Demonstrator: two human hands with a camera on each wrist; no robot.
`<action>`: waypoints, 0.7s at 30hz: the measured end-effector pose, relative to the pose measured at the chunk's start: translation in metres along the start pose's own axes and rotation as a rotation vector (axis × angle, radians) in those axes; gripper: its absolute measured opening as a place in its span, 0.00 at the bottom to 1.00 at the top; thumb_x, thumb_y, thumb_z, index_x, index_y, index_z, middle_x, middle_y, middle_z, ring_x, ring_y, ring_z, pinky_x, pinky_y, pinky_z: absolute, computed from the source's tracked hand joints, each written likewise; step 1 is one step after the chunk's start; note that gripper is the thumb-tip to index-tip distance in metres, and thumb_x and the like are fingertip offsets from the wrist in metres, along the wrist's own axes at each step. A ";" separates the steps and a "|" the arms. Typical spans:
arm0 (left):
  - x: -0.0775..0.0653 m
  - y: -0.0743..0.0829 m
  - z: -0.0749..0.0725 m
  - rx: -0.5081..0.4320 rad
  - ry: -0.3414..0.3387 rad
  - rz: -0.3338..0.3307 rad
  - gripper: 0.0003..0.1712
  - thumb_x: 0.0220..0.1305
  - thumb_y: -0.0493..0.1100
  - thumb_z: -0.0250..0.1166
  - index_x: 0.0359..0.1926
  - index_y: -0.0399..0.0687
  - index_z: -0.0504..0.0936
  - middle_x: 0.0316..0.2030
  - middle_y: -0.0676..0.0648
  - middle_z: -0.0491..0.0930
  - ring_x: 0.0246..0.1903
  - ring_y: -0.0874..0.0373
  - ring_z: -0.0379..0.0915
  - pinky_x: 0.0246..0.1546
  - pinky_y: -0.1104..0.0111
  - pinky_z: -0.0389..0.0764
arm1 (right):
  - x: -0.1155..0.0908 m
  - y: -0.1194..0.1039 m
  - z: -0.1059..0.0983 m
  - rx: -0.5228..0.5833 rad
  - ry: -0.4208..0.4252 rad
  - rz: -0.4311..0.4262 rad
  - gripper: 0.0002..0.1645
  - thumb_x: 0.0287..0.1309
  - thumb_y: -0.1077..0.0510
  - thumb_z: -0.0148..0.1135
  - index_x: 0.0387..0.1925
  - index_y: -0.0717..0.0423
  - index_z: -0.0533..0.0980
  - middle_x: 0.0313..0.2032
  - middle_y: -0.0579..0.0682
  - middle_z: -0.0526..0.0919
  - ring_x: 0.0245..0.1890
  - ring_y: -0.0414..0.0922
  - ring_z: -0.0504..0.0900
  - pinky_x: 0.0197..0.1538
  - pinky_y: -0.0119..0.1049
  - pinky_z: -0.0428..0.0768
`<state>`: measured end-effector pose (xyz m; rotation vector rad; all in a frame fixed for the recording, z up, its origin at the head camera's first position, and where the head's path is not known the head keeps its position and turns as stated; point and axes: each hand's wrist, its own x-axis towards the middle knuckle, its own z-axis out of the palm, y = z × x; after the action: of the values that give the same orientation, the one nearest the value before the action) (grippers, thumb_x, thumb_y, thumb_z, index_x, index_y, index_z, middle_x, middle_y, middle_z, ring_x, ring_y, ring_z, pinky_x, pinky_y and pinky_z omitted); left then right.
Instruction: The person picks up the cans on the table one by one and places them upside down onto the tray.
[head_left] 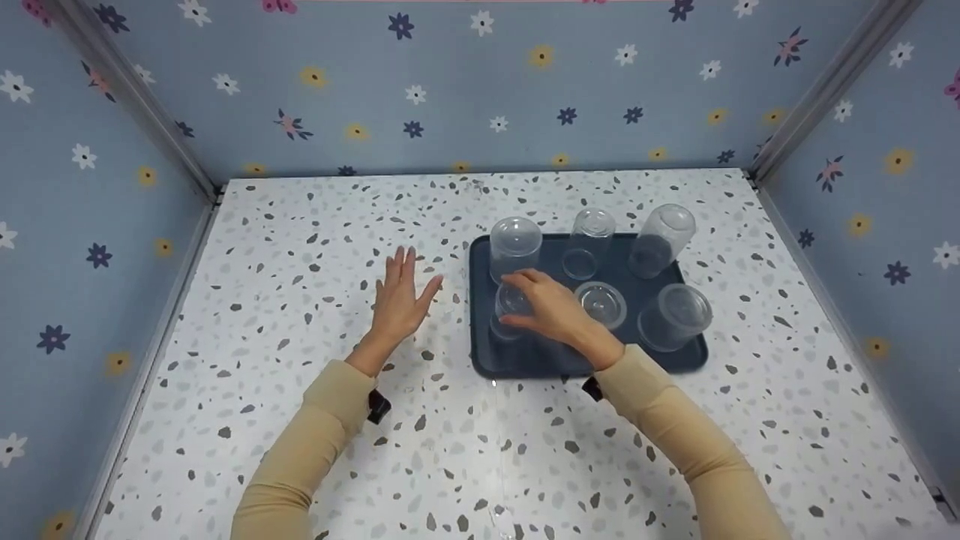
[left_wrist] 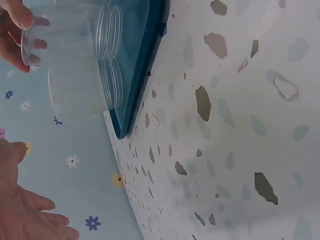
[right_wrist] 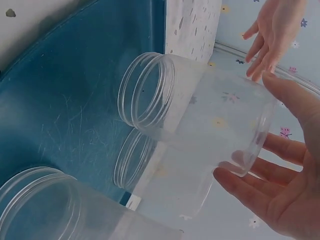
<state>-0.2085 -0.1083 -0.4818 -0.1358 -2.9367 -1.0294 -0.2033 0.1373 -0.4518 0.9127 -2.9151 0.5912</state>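
Observation:
Several clear plastic jars stand mouth down on a dark blue tray (head_left: pixel 536 363). At the tray's front left corner is one such jar (head_left: pixel 507 319); my right hand (head_left: pixel 559 309) holds it near its upturned base. In the right wrist view, the thumb and fingertips lie on opposite sides of this jar (right_wrist: pixel 200 100), and its threaded mouth is down at the tray. To the left of the tray, my left hand (head_left: pixel 397 304) hovers over the table with its fingers straight and nothing in it.
Behind the held jar stands another jar (head_left: pixel 515 247). Others, such as the front right jar (head_left: pixel 673 319), stand in two rows. The speckled table (head_left: pixel 300 375) is bounded by flowered panels (head_left: pixel 450 82) at the back and sides.

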 end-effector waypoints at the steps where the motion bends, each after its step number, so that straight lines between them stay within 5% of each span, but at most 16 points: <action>1: 0.001 0.000 -0.001 0.018 -0.004 -0.002 0.42 0.63 0.61 0.45 0.67 0.39 0.44 0.67 0.38 0.40 0.65 0.44 0.30 0.58 0.44 0.41 | 0.001 0.000 0.001 -0.006 -0.004 -0.003 0.37 0.44 0.44 0.66 0.55 0.57 0.68 0.51 0.56 0.72 0.48 0.50 0.73 0.48 0.43 0.72; 9: 0.008 0.000 -0.010 0.138 0.006 -0.003 0.44 0.62 0.62 0.46 0.68 0.40 0.43 0.67 0.38 0.37 0.65 0.42 0.28 0.57 0.42 0.41 | 0.003 0.001 0.006 -0.045 -0.032 -0.026 0.38 0.44 0.43 0.66 0.55 0.59 0.68 0.49 0.57 0.72 0.46 0.50 0.74 0.45 0.42 0.74; 21: 0.024 0.005 -0.023 0.192 -0.008 -0.016 0.45 0.61 0.64 0.46 0.68 0.43 0.40 0.67 0.40 0.32 0.64 0.43 0.22 0.56 0.41 0.37 | 0.006 0.002 0.008 -0.061 -0.043 -0.013 0.38 0.45 0.42 0.64 0.56 0.57 0.67 0.49 0.56 0.72 0.45 0.49 0.74 0.44 0.42 0.74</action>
<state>-0.2319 -0.1171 -0.4588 -0.1119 -3.0275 -0.7443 -0.2091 0.1324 -0.4591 0.9481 -2.9443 0.4855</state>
